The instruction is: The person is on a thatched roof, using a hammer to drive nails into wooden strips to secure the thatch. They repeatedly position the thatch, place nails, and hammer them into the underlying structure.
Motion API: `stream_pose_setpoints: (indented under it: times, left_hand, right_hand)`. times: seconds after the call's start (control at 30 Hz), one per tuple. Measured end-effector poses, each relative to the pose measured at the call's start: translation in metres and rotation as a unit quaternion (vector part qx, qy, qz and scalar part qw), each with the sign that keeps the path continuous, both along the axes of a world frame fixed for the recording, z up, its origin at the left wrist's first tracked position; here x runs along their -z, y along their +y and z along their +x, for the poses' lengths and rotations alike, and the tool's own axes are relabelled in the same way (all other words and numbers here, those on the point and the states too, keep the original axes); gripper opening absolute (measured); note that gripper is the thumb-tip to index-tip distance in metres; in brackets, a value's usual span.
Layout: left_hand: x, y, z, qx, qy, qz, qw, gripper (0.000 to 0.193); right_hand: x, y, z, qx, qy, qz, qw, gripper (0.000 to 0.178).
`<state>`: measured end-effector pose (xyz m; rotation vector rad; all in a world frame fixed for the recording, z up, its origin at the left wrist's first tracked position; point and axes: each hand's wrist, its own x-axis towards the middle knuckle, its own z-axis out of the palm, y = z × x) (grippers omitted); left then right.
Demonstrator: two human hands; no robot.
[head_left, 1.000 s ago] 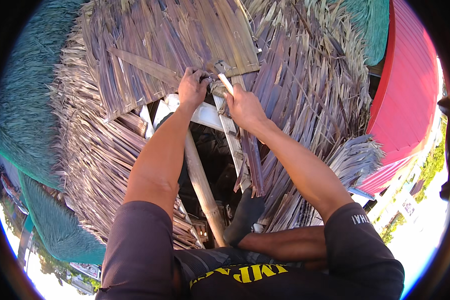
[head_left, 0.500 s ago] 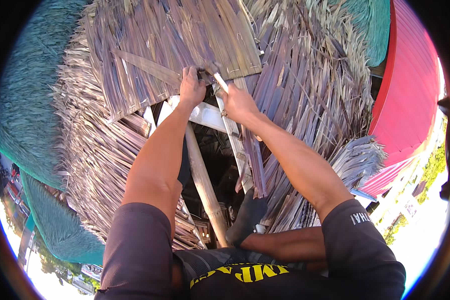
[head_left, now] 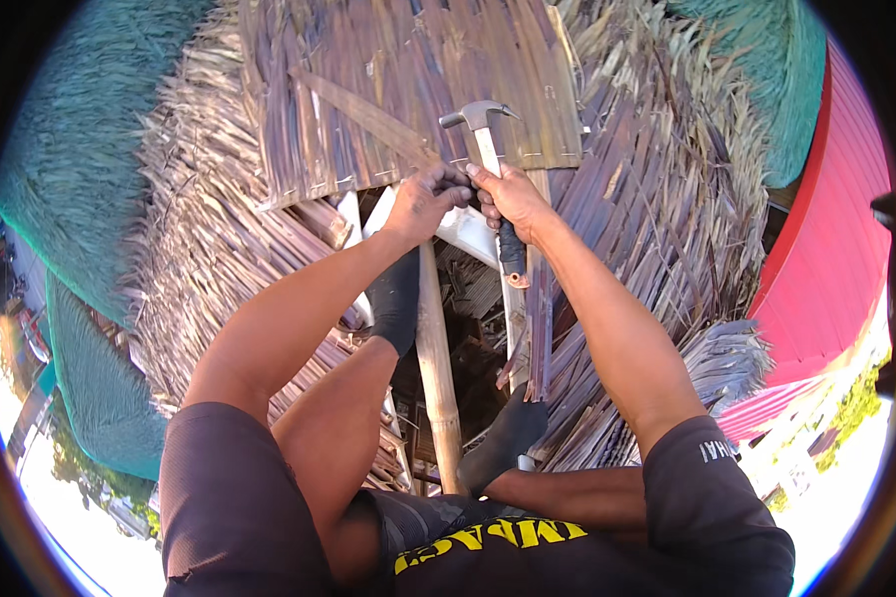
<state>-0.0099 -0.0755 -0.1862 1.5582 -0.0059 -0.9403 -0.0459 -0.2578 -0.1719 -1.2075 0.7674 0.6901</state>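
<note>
Gripping a claw hammer, the right hand is wrapped around its handle, the metal head pointing away from the person over a brown leaf panel and the dark-wrapped butt hanging below the fist. Just beside it, the left hand has its fingers curled inward; whether they pinch something small I cannot tell. A flat wooden strip lies slantwise on the panel, one end near the left hand. Nearer the person, a bamboo pole runs along a dark opening in the thatch
</note>
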Motion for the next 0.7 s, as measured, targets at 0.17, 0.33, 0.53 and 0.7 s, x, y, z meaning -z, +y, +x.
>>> stream_pose_setpoints:
  times: [0.17,0.33,0.53,0.7]
  left_hand:
    - [-0.025,0.051,0.021,-0.068,0.127,0.037,0.989,0.024]
    - [-0.028,0.072,0.013,-0.066,0.022,0.053,0.996,0.023]
    - [0.003,0.099,0.019,-0.278,-0.043,0.147,0.948,0.018]
    - [0.02,0.147,0.027,-0.128,-0.186,0.348,0.91,0.019]
  right_hand:
    - [-0.011,0.04,0.015,-0.022,0.045,0.196,0.979,0.025]
    - [-0.011,0.077,0.026,0.092,0.078,0.238,0.964,0.029]
    - [-0.03,0.076,0.035,-0.142,-0.062,-0.082,0.985,0.044]
    - [-0.026,0.057,0.008,-0.266,-0.151,-0.345,0.887,0.055]
